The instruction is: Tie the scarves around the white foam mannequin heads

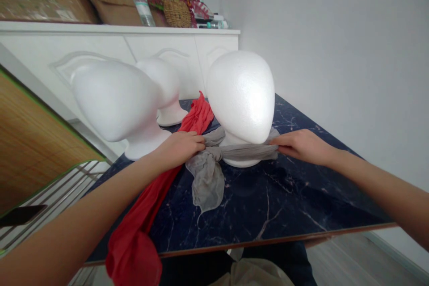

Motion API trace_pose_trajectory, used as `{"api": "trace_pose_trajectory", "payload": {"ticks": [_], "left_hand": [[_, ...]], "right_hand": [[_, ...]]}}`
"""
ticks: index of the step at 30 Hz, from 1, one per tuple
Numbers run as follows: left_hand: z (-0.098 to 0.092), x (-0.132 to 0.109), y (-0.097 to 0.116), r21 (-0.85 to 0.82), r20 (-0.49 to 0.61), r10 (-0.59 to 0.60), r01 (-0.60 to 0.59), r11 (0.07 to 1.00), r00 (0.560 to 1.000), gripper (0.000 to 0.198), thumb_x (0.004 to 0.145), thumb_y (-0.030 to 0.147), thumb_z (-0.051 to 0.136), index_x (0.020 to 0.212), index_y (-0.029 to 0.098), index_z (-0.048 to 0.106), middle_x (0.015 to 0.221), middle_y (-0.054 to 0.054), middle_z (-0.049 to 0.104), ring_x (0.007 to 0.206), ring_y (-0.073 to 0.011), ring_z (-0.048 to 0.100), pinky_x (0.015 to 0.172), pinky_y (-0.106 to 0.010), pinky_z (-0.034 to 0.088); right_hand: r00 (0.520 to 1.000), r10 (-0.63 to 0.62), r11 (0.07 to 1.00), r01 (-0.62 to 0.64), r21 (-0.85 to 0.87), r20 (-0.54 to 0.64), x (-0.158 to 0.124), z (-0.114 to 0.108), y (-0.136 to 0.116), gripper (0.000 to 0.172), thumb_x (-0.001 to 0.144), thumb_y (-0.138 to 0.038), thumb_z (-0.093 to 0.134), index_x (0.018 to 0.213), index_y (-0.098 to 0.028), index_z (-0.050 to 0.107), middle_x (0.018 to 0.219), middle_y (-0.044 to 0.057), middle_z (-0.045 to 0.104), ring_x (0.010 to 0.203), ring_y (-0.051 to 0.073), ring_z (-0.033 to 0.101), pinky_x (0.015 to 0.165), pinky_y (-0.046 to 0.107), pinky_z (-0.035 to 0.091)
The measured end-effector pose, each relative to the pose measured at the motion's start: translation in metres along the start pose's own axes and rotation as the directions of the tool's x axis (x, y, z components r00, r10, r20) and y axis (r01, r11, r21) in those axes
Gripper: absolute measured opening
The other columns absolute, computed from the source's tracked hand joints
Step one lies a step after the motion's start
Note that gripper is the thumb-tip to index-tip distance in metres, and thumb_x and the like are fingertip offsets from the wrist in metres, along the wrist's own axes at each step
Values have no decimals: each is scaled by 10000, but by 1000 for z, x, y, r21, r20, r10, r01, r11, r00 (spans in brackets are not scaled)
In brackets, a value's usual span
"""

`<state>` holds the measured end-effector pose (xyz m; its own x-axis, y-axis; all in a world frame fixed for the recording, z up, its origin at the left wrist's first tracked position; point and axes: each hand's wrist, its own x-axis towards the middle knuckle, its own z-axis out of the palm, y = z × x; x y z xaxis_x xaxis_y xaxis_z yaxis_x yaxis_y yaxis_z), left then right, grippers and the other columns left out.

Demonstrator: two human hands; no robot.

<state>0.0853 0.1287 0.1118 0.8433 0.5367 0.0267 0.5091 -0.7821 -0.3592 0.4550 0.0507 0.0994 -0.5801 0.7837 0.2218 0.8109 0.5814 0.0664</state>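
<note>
A grey, sheer scarf (248, 152) goes around the neck of the nearest white foam mannequin head (239, 96). It is gathered at the left of the neck, where a loose end hangs down onto the table. My left hand (184, 145) pinches the scarf beside this gathered part. On the other side of the neck, my right hand (300, 145) grips the scarf between thumb and fingers. A red scarf (137, 228) runs under my left forearm and drapes over the table's front edge.
Two more foam heads, one large at left (114, 98) and one behind it (164, 82), stand on the dark marbled table (254, 205). A white cabinet (110, 42) holds bottles, boxes and a flower basket (177, 12). A plain wall (335, 53) borders the right.
</note>
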Motion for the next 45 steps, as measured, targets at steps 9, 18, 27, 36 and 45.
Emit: {"api": "trace_pose_trajectory", "payload": {"ticks": [9, 18, 27, 36, 45], "left_hand": [[3, 4, -17, -194, -1, 28, -28, 981, 1000, 292, 938, 113, 412, 1002, 191, 686, 1116, -63, 673, 1072, -188, 600, 913, -293, 449], [19, -6, -46, -185, 45, -12, 20, 982, 999, 359, 949, 138, 353, 998, 175, 707, 1144, -67, 677, 1103, -205, 582, 972, -316, 435], [10, 6, -4, -39, -157, -174, 170, 985, 972, 320, 861, 60, 440, 948, 185, 722, 1174, -124, 679, 1214, -342, 519, 1076, -584, 318], [0, 79, 94, -984, -36, -566, 71, 165, 823, 1025, 652, 410, 843, 1472, 187, 268, 1498, -167, 436, 1366, -283, 451, 1116, -422, 420], [10, 119, 123, -999, 17, -840, -33, -41, 543, 1087, 496, 362, 944, 1369, 190, 319, 1437, -184, 468, 1324, -309, 483, 1091, -455, 441]], "right_hand": [[1000, 24, 977, -22, 213, -6, -9, -2, 35, 289, 957, -283, 442, 1004, -217, 720, 959, 41, 737, 841, 183, 675, 711, 252, 422], [978, 210, 937, -205, 281, 13, -24, 7, 67, 303, 918, -396, 479, 964, -210, 713, 646, -9, 614, 575, 144, 524, 590, 236, 363], [959, 282, 856, -259, 448, 16, -36, 26, 77, 318, 899, -422, 523, 1072, -217, 693, 845, 29, 702, 710, 181, 628, 681, 277, 457], [851, 523, 296, -238, 925, 52, -23, 36, 41, 296, 804, -443, 614, 964, -195, 593, 901, 36, 677, 766, 186, 642, 693, 302, 509], [923, 385, 183, -80, 980, 4, -7, 40, -5, 284, 769, -333, 620, 1012, -209, 543, 976, 58, 686, 868, 214, 664, 745, 319, 518]]}}
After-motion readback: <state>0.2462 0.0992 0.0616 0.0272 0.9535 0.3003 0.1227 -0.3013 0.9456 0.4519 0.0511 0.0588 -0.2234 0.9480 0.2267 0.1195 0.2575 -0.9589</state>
